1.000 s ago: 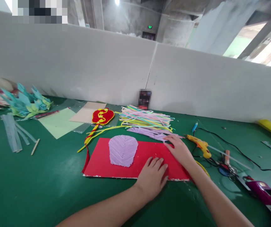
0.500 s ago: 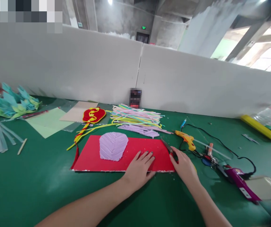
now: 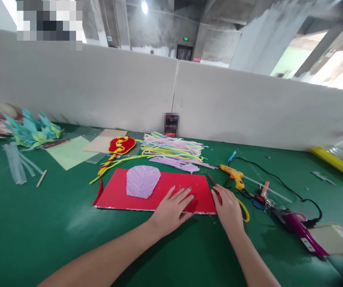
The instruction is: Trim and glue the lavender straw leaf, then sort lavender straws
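Observation:
My left hand [image 3: 173,209] lies flat, fingers spread, on the near right part of a red board [image 3: 117,195]. A lilac leaf shape [image 3: 142,181] made of ribbed strips is stuck on that board. My right hand [image 3: 227,207] rests just past the board's right edge, over a pair of scissors [image 3: 245,209] with a yellow handle and dark blades. Its fingers curl onto the scissors; I cannot tell if they grip them. Behind the board lies a heap of pastel pipe cleaners [image 3: 171,149].
A yellow glue gun [image 3: 233,175] with a black cord lies right of the board. A purple tool [image 3: 304,233], keys, a red-and-yellow ornament [image 3: 120,145], paper sheets [image 3: 69,151], clear glue sticks [image 3: 16,165] and teal paper flowers [image 3: 32,131] spread over the green table. A white partition [image 3: 219,103] closes the back.
My right hand drew back from the lilac pipe cleaners to the scissors at the board's right edge. The left hand stayed on the board. The view shifted.

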Motion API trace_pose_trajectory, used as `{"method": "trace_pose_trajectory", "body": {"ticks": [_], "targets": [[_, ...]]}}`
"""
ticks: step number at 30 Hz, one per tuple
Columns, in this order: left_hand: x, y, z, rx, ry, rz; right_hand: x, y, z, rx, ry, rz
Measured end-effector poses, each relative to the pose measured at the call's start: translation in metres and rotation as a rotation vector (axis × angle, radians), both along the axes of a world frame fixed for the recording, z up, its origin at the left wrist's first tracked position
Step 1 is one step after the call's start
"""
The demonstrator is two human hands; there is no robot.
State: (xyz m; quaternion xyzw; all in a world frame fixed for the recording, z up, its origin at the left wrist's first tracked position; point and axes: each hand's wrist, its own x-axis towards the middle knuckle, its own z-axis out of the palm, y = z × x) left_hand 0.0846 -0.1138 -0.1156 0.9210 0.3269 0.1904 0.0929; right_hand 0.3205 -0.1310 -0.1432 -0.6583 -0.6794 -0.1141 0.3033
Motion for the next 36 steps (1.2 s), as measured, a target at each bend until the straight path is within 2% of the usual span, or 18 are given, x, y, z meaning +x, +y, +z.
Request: {"method": "trace_pose_trajectory", "body": {"ticks": [2, 4, 7, 9, 12, 14, 18, 31, 36], "targets": [[-0.009, 0.0, 0.008, 0.051, -0.033, 0.051, -0.008, -0.001, 0.0, -0.004, 0.021, 0.08], [-0.025, 0.004, 0.014, 0.092, -0.084, 0.18, -0.014, -0.002, -0.002, -0.007, 0.029, 0.134], [-0.064, 0.015, 0.017, 0.119, -0.166, 0.433, -0.021, -0.004, -0.007, -0.007, 0.003, 0.102], [-0.094, 0.024, 0.015, 0.141, -0.226, 0.649, -0.023, -0.005, -0.011, -0.016, -0.018, 0.049], [-0.132, 0.031, 0.008, 0.049, -0.26, 0.984, -0.024, -0.005, -0.014, -0.019, -0.026, 0.035], [-0.145, 0.032, 0.003, 0.011, -0.252, 1.074, -0.023, -0.004, -0.016, -0.016, -0.026, 0.041], [-0.148, 0.031, -0.003, -0.037, -0.223, 1.142, -0.022, -0.002, -0.018, -0.022, -0.043, 0.03], [-0.144, 0.027, -0.008, -0.034, -0.023, 1.195, -0.02, 0.0, -0.023, 0.004, -0.065, 0.048], [-0.148, 0.041, -0.001, 0.011, 0.041, 1.164, -0.018, 0.0, -0.024, 0.01, -0.037, 0.064]]}}
